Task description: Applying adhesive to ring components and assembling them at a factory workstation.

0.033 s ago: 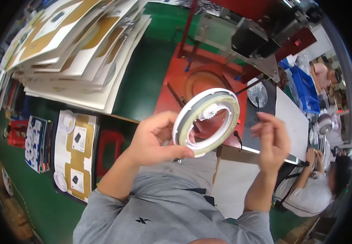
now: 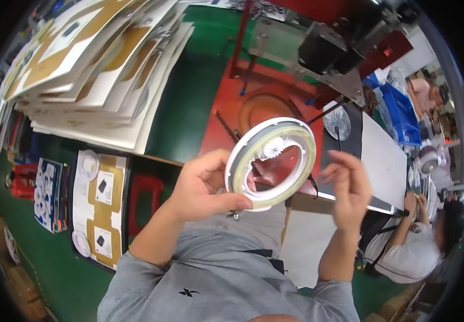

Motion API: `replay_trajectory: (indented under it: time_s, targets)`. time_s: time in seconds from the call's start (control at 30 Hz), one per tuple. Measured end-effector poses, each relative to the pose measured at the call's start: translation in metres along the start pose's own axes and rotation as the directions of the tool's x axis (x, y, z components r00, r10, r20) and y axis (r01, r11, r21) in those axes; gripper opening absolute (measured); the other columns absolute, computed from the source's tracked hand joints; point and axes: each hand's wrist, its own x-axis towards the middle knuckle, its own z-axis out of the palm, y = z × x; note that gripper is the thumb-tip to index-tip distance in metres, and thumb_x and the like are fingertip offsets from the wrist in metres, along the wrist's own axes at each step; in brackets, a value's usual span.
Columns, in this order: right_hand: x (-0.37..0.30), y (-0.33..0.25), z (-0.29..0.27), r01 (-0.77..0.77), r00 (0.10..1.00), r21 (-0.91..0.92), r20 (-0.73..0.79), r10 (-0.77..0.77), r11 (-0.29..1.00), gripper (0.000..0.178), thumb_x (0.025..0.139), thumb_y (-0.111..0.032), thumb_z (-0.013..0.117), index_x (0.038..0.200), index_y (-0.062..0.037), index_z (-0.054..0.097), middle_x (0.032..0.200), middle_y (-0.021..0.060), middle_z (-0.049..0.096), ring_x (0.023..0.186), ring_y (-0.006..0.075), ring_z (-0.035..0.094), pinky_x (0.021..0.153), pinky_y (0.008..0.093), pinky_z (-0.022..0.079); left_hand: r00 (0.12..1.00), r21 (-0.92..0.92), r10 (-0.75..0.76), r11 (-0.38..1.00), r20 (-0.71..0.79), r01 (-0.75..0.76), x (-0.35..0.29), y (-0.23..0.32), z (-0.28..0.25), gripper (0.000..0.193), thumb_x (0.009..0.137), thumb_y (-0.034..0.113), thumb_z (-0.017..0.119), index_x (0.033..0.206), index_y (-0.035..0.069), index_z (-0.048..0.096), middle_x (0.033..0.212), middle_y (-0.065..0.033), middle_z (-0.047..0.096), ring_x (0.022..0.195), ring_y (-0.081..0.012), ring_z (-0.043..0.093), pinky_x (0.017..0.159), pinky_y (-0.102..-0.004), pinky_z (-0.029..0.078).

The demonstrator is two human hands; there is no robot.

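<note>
My left hand [image 2: 204,185] grips a white plastic ring [image 2: 233,170] by its left side, thumb across the near edge. The ring is tilted and has a pale yellowish toothed band [image 2: 308,145] around its opening. Small white gears [image 2: 272,147] sit at the inner far side of the ring. To the right of the ring, and apart from it, hovers my right hand [image 2: 348,188]. Its fingers are loosely bent and spread, with nothing visible in them.
Ahead stands a red press-like machine [image 2: 218,142] with an amber disc [image 2: 266,110] on its base. Stacked cardboard sheets [image 2: 98,96] rise at the far left. Blue bins [image 2: 401,115] stand at the right. A co-worker [image 2: 409,252] sits at the right; a red stool [image 2: 147,196] is at left.
The ring has turned slightly, so its opening and gears show more fully. My right hand has moved a little to the left, toward the ring. My left hand keeps its grip.
</note>
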Motion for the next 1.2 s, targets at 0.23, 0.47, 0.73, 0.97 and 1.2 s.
replay_trajectory:
  time_s: [0.23, 0.47, 0.73, 0.97, 1.2]
  targets:
    - [-0.059, 0.024, -0.002, -0.311, 0.950, 0.558, 0.180, 0.254, 0.770, 0.045, 0.106, -0.027, 0.057, 0.138, 0.0026, 0.045, 0.095, 0.0110, 0.067, 0.069, 0.0136, 0.063, 0.059, 0.0250, 0.050, 0.958, -0.088, -0.278, 0.955, 0.069, 0.284, 0.032, -0.035, 0.040, 0.038, 0.097, 0.011, 0.074, 0.128, -0.004, 0.057, 0.112, -0.0096, 0.068, 0.105, -0.0158, 0.067, 0.091, -0.0305, 0.056]
    - [-0.058, 0.071, -0.088, -0.139, 0.779, 0.828, -0.248, 0.576, 0.543, 0.030, 0.107, -0.029, 0.050, 0.115, -0.0032, 0.063, 0.084, 0.0016, 0.064, 0.062, 0.0067, 0.056, 0.052, 0.0211, 0.042, 0.968, 0.133, -0.193, 0.976, 0.162, 0.172, 0.043, -0.040, 0.059, 0.014, 0.102, 0.003, 0.058, 0.113, -0.004, 0.064, 0.102, -0.0108, 0.067, 0.083, -0.0141, 0.063, 0.072, -0.0264, 0.051]
    - [-0.038, 0.217, -0.267, -0.239, 0.477, 0.642, -0.576, 0.664, 0.729, 0.031, 0.107, -0.030, 0.054, 0.102, -0.0002, 0.057, 0.079, 0.0078, 0.063, 0.060, 0.0130, 0.055, 0.056, 0.0258, 0.045, 0.433, -0.563, 0.523, 0.826, 0.734, -0.042, 0.035, 0.069, 0.036, 0.053, 0.105, 0.038, 0.060, 0.153, 0.047, 0.043, 0.083, -0.0098, 0.066, 0.069, -0.0285, 0.064, 0.060, -0.0384, 0.051]
    - [-0.014, 0.284, -0.323, -0.195, 0.348, 0.725, -0.579, 0.737, 0.661, 0.037, 0.107, -0.025, 0.056, 0.121, 0.0087, 0.051, 0.102, 0.0186, 0.068, 0.087, 0.0265, 0.071, 0.064, 0.0326, 0.058, 0.720, -0.186, 0.288, 0.958, 0.631, -0.220, 0.039, 0.084, 0.101, 0.045, 0.104, 0.022, 0.055, 0.144, 0.043, 0.055, 0.085, -0.0122, 0.066, 0.072, -0.0259, 0.061, 0.063, -0.0392, 0.052]
    - [-0.030, 0.268, -0.247, -0.569, 0.435, -0.135, -0.887, 0.157, 0.811, 0.027, 0.096, -0.012, 0.062, 0.119, 0.0025, 0.060, 0.098, 0.0151, 0.072, 0.081, 0.0227, 0.072, 0.079, 0.0337, 0.056, 0.923, 0.136, 0.087, 0.980, 0.375, -0.148, 0.018, 0.106, 0.121, 0.026, 0.103, 0.016, 0.051, 0.125, 0.026, 0.062, 0.081, -0.0125, 0.063, 0.068, -0.0265, 0.059, 0.059, -0.0397, 0.051]
